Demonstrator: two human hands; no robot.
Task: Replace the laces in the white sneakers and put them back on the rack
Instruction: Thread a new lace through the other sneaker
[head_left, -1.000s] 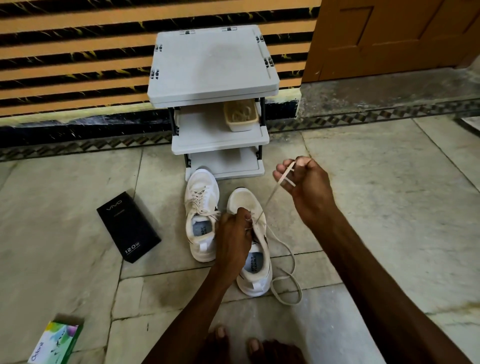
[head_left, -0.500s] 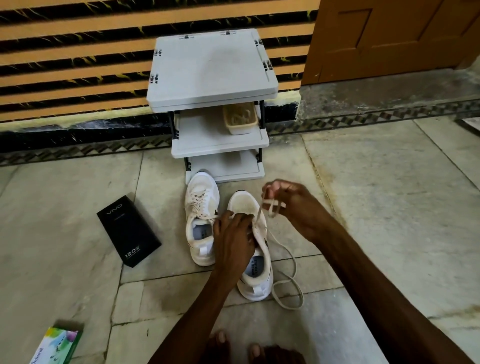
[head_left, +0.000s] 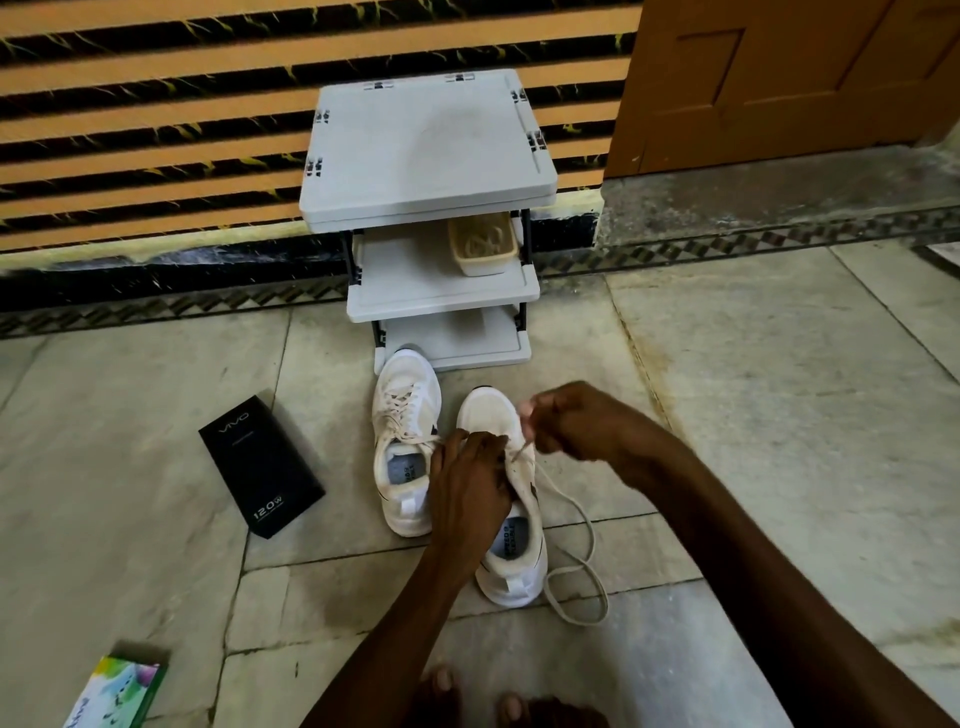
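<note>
The near white sneaker (head_left: 488, 410) is sitting on the tiled floor (head_left: 779, 426) a little in front of the grey three-shelf rack (head_left: 431, 145), toe toward it. The left hand (head_left: 470, 483) is curling its fingers over the eyelet area, gripping the upper. The right hand (head_left: 576, 423) is hovering just beside the toe, pinching the cream lace (head_left: 584, 540) in closed fingers, and the rest of the lace is trailing down the shoe's side into a loose loop by the heel. Blue print is showing on the insole, too small to read surely. The laced white sneaker (head_left: 405, 410) is lying beside it, toe right at the lowest shelf. A black box (head_left: 262, 462) is showing "VIVO" and "120W", and the colourful carton (head_left: 122, 691) at the lower edge is carrying writing that is cut off. A beige tub (head_left: 483, 244) is resting on the middle shelf. Since a second ago the right hand has been coming down from a high, taut pull to the toe, while the left is keeping its grip
</note>
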